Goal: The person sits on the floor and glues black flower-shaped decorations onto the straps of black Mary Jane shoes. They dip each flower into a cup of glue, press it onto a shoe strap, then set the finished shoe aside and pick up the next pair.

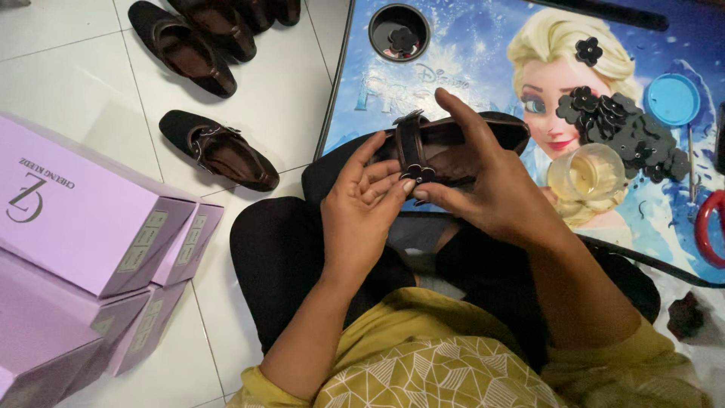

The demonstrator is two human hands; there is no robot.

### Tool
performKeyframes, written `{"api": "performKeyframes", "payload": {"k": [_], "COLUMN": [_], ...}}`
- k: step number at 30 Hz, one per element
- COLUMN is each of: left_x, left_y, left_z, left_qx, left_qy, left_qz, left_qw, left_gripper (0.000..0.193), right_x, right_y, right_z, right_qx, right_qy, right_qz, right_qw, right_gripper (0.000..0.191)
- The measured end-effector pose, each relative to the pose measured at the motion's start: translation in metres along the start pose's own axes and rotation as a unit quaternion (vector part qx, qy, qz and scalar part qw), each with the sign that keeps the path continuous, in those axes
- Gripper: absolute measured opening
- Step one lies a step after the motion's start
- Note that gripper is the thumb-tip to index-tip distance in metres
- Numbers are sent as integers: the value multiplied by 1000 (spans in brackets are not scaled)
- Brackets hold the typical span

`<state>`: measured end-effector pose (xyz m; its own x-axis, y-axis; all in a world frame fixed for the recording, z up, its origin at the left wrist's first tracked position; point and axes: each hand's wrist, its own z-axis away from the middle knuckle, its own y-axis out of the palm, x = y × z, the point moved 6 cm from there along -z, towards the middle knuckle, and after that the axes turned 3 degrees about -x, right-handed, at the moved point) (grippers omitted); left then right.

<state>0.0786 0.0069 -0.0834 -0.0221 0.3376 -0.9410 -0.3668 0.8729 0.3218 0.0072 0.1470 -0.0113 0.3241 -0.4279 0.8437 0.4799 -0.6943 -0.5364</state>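
A dark brown strapped shoe [453, 140] is held over my lap at the front edge of a small blue picture table [468, 45]. My right hand [491, 189] grips the shoe from the right, index finger over its top. My left hand [362, 200] cups the shoe's left side. Both thumbs and fingertips pinch a small black flower ornament [418, 174] against the shoe's strap.
A pile of black flower ornaments [619, 125] lies on the table beside a small clear jar of yellowish liquid [587, 172], a blue lid [672, 98] and a black cup holder [399, 32]. Several dark shoes [219, 151] lie on the white tiles. Lilac shoe boxes [83, 219] are stacked at left.
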Motion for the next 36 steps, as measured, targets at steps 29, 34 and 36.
{"api": "performKeyframes", "payload": {"k": [29, 34, 36], "left_x": [4, -15, -26], "left_y": [-9, -9, -4], "left_z": [-4, 10, 28], "left_qx": [-20, -61, -100], "left_qy": [28, 67, 159], "left_qz": [-102, -134, -179], "left_qw": [994, 987, 966], "left_gripper": [51, 66, 71], "right_x": [-152, -160, -159], "right_y": [-175, -178, -180], "right_z": [124, 119, 124], "right_qx": [-369, -381, -405], "right_qy": [54, 41, 67], "right_qz": [221, 231, 205], "right_qw": [901, 894, 889], "right_gripper": [95, 96, 91]}}
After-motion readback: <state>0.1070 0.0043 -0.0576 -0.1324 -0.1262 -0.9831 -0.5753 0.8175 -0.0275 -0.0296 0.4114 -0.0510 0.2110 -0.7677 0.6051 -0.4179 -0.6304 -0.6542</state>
